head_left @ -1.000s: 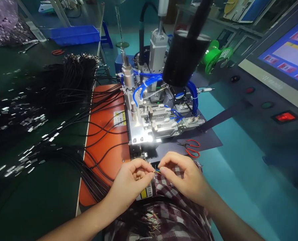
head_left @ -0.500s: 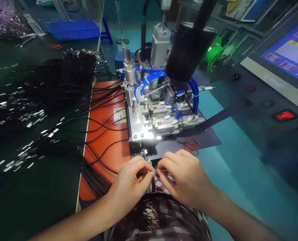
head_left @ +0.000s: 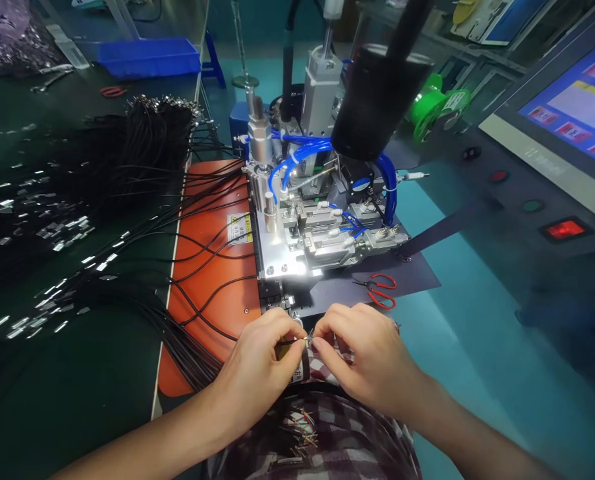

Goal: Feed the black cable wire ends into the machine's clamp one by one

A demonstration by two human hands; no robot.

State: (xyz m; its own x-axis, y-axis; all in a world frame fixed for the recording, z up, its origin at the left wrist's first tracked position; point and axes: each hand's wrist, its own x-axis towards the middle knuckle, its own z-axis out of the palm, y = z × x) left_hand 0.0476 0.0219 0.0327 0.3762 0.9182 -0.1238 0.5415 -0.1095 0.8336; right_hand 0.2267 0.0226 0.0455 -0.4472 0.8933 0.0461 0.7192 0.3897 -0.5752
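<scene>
Just in front of the machine (head_left: pixel 322 247), both of my hands meet at the end of a black cable (head_left: pixel 286 343). My left hand (head_left: pixel 265 357) pinches the cable close to its stripped end between thumb and index finger. From the right, my right hand (head_left: pixel 360 343) pinches the thin coloured wires (head_left: pixel 310 337) that come out of that end. The fingertips nearly touch, and they hide most of the wires. On my lap, below the hands, lie cable ends with bare coloured wires (head_left: pixel 302 427).
Black cables (head_left: pixel 192 367) run over the orange plate (head_left: pixel 217 260) to a heap on the dark table at left. Red-handled snips (head_left: pixel 380 291) lie on the machine's base. A screen (head_left: pixel 577 93) stands at right, and a blue tray (head_left: pixel 150 59) sits at the back left.
My right hand has shifted slightly left and its fingers have turned a little at the wires. The left hand keeps its pinch on the cable almost unmoved.
</scene>
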